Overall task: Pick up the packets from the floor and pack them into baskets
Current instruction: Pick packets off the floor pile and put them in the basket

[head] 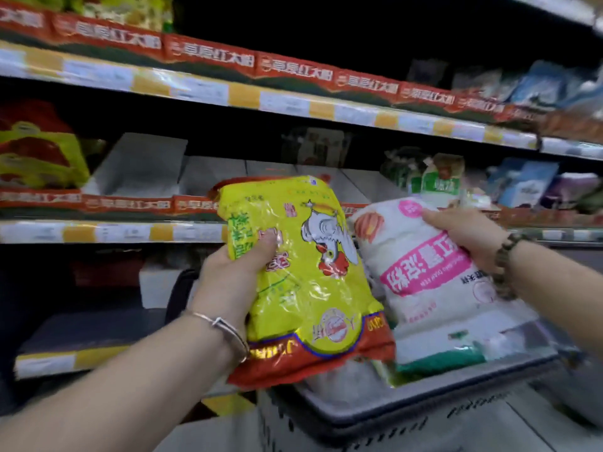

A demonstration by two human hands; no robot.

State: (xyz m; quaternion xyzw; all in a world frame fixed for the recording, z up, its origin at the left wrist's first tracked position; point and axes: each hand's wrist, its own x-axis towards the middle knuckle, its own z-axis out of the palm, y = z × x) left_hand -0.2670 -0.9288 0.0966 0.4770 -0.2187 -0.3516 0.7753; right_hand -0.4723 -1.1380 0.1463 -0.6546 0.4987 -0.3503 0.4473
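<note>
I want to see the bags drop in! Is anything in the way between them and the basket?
Nothing visible blocks them. The left hand holds the yellow packet and the right hand the white packet just above the open basket; only packets already inside lie below.

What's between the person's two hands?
Head view: two packets side by side, the yellow packet in the left hand, the white-and-pink packet in the right hand.
</note>
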